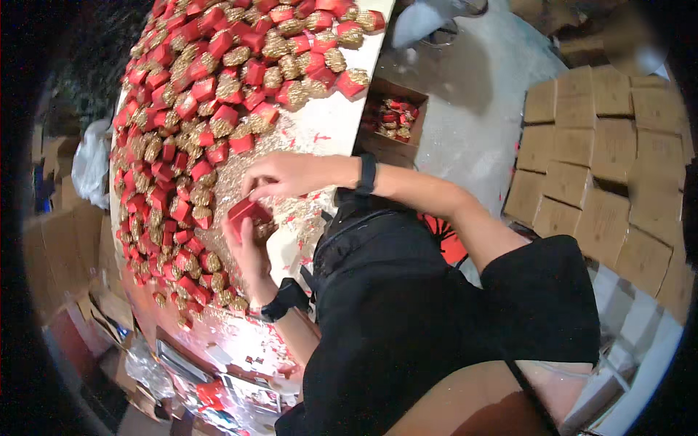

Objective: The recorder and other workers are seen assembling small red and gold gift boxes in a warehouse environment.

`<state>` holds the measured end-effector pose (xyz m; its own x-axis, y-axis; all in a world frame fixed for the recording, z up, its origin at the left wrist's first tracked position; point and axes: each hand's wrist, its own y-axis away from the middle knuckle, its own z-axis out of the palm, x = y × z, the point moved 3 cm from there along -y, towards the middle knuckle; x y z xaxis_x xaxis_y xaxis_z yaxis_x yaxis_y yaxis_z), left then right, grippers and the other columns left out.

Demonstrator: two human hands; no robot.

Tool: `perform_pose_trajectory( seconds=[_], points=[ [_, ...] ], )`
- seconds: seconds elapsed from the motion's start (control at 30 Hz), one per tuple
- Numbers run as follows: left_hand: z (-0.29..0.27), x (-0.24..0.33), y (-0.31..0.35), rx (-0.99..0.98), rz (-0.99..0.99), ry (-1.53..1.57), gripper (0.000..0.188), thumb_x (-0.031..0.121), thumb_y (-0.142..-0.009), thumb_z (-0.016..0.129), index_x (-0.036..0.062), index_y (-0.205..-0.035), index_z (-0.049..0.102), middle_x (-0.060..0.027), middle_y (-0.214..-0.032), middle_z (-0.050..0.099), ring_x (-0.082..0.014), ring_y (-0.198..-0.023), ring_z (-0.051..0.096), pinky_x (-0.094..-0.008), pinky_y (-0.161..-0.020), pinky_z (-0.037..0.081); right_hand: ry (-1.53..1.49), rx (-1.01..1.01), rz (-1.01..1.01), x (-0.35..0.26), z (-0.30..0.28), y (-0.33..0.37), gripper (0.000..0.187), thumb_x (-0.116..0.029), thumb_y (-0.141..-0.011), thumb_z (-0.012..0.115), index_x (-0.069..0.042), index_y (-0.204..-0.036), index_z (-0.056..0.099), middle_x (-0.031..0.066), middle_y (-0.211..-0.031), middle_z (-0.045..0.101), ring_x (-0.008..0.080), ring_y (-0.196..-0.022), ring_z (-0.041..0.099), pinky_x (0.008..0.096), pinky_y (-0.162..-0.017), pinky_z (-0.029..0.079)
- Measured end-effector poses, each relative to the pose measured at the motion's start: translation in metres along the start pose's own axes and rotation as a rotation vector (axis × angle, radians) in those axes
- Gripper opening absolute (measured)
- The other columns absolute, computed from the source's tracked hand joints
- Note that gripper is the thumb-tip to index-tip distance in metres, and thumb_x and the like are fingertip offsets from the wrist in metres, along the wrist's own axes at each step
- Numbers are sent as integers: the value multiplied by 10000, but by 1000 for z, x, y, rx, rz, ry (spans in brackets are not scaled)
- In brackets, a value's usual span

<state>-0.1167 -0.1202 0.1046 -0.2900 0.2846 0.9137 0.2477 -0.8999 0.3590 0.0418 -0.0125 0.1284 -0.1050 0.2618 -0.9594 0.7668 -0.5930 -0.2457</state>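
Observation:
My left hand (251,251) is closed around a small ornament with a red, flat-sided block (249,211) and a rough gold part below it. Just above it, my right hand (287,174) is bent, thumb and fingertips drawn together close to the block's upper edge. Whatever the right fingertips pinch, if anything, is too small to make out. Both hands are over a patch of gold bits (236,163) scattered on the white table (331,120). Beside them, a large heap of similar red-and-gold ornaments (185,105) covers the table's left and far parts.
Under the table's right edge stands an open carton (396,138) with more red-and-gold pieces. Stacked brown cartons (574,178) line the right side. At the table's near end lie clear plastic wrap (247,407) and a dark tray (182,360). A white plastic bag (92,163) hangs at the left.

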Motion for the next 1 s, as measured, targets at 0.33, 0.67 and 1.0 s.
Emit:
perform_pose_trajectory(
  seconds=[0.33, 0.67, 1.0],
  points=[
    [19, -10, -9, 162, -203, 943, 417, 385, -864, 513, 76, -1142, 495, -83, -1069, 560, -216, -946, 528, -422, -860, 433, 150, 140, 151, -33, -12, 15, 203, -131, -772, 642, -27, -941, 596, 69, -812, 601, 159, -653, 530, 267, -594, 421],
    [39, 14, 17, 110, 168, 610, 594, 279, -774, 630, 93, -1243, 318, -103, -1210, 431, -252, -1100, 467, -437, -895, 430, 5, 96, 143, -34, -10, 0, 167, -73, -781, 633, -34, -944, 640, 42, -792, 578, 105, -693, 515, 234, -611, 408],
    [37, 2, 24, 341, 410, 210, 573, 284, -753, 666, 108, -1183, 330, -73, -1114, 455, -216, -1045, 478, -376, -908, 410, -109, 98, 126, -25, -13, -3, 169, 69, -744, 563, 6, -880, 642, 94, -766, 589, 146, -712, 589, 242, -625, 458]
  ],
)
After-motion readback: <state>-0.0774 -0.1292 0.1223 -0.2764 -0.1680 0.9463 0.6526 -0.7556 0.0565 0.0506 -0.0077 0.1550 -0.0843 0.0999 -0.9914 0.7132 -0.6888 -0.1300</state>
